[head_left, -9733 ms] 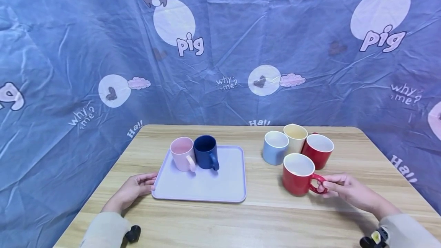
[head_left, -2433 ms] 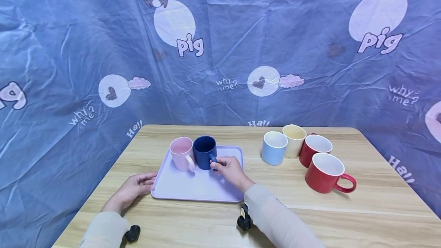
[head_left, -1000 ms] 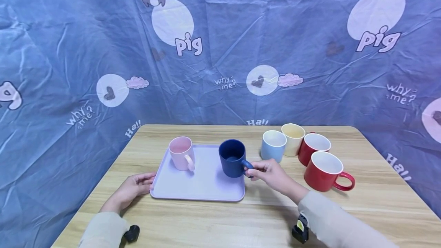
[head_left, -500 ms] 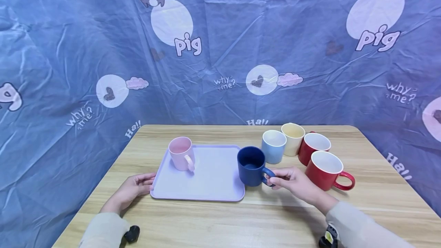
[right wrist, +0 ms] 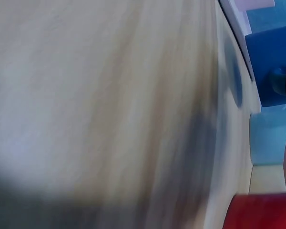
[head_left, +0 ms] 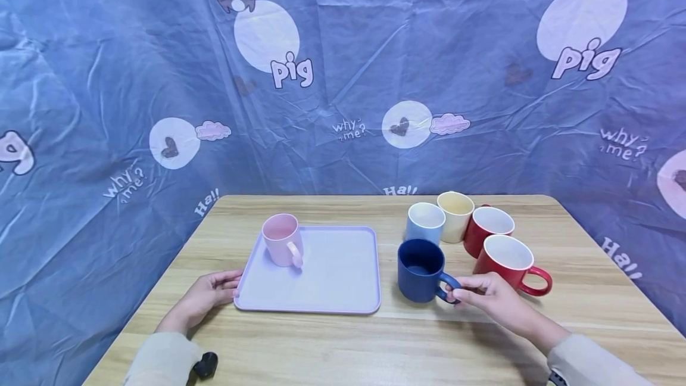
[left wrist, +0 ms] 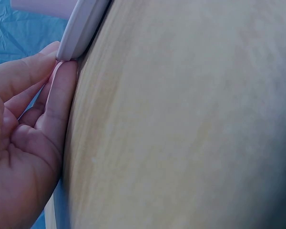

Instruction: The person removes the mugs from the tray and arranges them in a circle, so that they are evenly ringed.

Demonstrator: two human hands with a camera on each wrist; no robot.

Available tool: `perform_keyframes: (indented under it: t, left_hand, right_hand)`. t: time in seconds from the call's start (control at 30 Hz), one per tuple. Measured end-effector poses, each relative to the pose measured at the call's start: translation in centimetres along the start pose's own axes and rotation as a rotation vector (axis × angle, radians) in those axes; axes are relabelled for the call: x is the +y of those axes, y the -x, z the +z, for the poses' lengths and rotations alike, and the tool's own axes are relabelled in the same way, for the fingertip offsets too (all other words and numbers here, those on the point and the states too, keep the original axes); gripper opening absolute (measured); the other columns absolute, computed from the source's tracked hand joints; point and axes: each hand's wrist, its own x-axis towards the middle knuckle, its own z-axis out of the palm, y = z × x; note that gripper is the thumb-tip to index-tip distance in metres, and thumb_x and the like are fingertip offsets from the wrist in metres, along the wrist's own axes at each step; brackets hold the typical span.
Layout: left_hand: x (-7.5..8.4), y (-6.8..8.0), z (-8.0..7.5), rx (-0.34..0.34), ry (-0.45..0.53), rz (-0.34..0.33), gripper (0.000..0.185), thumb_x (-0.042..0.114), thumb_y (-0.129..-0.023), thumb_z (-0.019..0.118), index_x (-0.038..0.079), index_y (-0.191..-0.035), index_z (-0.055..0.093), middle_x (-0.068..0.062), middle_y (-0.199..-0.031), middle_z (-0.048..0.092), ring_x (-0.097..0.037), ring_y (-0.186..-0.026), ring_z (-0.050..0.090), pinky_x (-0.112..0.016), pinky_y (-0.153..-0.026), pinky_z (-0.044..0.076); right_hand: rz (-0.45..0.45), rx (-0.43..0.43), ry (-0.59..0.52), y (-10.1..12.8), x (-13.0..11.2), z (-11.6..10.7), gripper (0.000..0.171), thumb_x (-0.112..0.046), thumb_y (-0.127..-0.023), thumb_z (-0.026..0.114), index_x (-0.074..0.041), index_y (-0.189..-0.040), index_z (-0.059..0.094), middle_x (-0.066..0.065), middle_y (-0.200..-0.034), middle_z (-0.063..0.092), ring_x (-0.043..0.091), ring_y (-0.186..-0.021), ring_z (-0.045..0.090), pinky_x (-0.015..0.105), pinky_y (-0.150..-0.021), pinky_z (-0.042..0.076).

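Observation:
My right hand (head_left: pixel 490 302) pinches the handle of a dark blue mug (head_left: pixel 420 276), which is upright over the wooden table to the right of the tray. In the right wrist view, the mug's (right wrist: pixel 271 57) shadow falls on the wood apart from its base. My left hand (head_left: pixel 200 296) keeps to the left edge of a lilac rectangular tray (head_left: pixel 332 308). Thumb and finger meet at the tray's rim (left wrist: pixel 81 33) in the left wrist view. A pink mug (head_left: pixel 281 243) stands at the tray's back left, handle toward the front.
Behind the blue mug stand a light blue mug (head_left: pixel 425 222) and a cream mug (head_left: pixel 455 219). Two red mugs with white insides stand to their right, a rear one (head_left: pixel 482 237) and a front one (head_left: pixel 506 261). A blue printed cloth (head_left: pixel 343 76) hangs behind the table.
The dark blue mug has left the tray, carried right and toward the front in my right hand. Earlier, that hand shifted the front red mug rightward. The left hand has stayed put.

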Motion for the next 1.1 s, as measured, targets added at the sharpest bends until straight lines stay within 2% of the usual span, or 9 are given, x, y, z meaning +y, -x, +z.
perform_keyframes:
  t: [0.27, 0.43, 0.6, 0.73, 0.9, 1.1]
  left_hand:
    - [0.0, 0.0, 0.1, 0.010, -0.016, -0.002, 0.058, -0.006, -0.085, 0.065, -0.022, -0.132, 0.036, -0.034, -0.127, 0.051, -0.005, -0.102, 0.060, -0.022, -0.088, 0.050]
    - [0.1, 0.0, 0.1, 0.017, -0.020, -0.007, 0.058, -0.006, -0.084, 0.065, -0.022, -0.132, 0.036, -0.033, -0.127, 0.051, -0.005, -0.101, 0.060, -0.022, -0.088, 0.050]
    - [0.0, 0.0, 0.1, 0.015, -0.021, -0.012, 0.058, -0.006, -0.085, 0.064, -0.021, -0.133, 0.036, -0.033, -0.127, 0.051, -0.006, -0.102, 0.060, -0.022, -0.088, 0.050]
    - [0.0, 0.0, 0.1, 0.015, -0.026, -0.015, 0.058, -0.006, -0.085, 0.065, -0.021, -0.133, 0.036, -0.033, -0.128, 0.051, -0.008, -0.103, 0.060, -0.022, -0.088, 0.050]
    - [0.0, 0.0, 0.2, 0.015, -0.026, -0.019, 0.058, -0.006, -0.085, 0.065, -0.021, -0.133, 0.036, -0.032, -0.127, 0.051, -0.009, -0.104, 0.060, -0.023, -0.087, 0.050]
    - [0.1, 0.0, 0.2, 0.008, -0.016, -0.014, 0.058, -0.006, -0.085, 0.065, -0.022, -0.133, 0.035, -0.033, -0.128, 0.050, -0.006, -0.102, 0.060, -0.022, -0.088, 0.050]
  right_hand:
    - [-0.017, -0.006, -0.149, 2.2, 0.4, -1.4, 0.025, 0.012, -0.092, 0.049, 0.012, -0.114, 0.062, 0.012, -0.098, 0.070, 0.020, -0.090, 0.067, 0.039, -0.078, 0.055]
    - [0.005, 0.022, -0.155, 3.5, 0.5, -2.3, 0.026, 0.011, -0.093, 0.049, 0.011, -0.115, 0.061, 0.011, -0.098, 0.071, 0.017, -0.089, 0.067, 0.036, -0.077, 0.056]
    - [-0.001, -0.003, -0.205, 4.5, 0.9, -2.9, 0.027, 0.012, -0.094, 0.046, 0.009, -0.116, 0.062, 0.009, -0.100, 0.070, 0.015, -0.092, 0.066, 0.034, -0.079, 0.056]
    - [-0.026, -0.005, -0.210, 5.3, 1.3, -3.3, 0.031, 0.015, -0.093, 0.045, 0.007, -0.116, 0.063, 0.009, -0.099, 0.071, 0.017, -0.090, 0.067, 0.033, -0.077, 0.056]
    - [-0.081, -0.004, -0.186, 5.8, 1.8, -3.7, 0.031, 0.019, -0.091, 0.042, 0.012, -0.115, 0.061, 0.012, -0.098, 0.070, 0.019, -0.089, 0.068, 0.035, -0.075, 0.057]
    - [-0.084, -0.006, -0.195, 6.2, 2.0, -4.1, 0.035, 0.019, -0.092, 0.042, 0.008, -0.117, 0.062, 0.012, -0.099, 0.070, 0.019, -0.089, 0.068, 0.035, -0.075, 0.057]
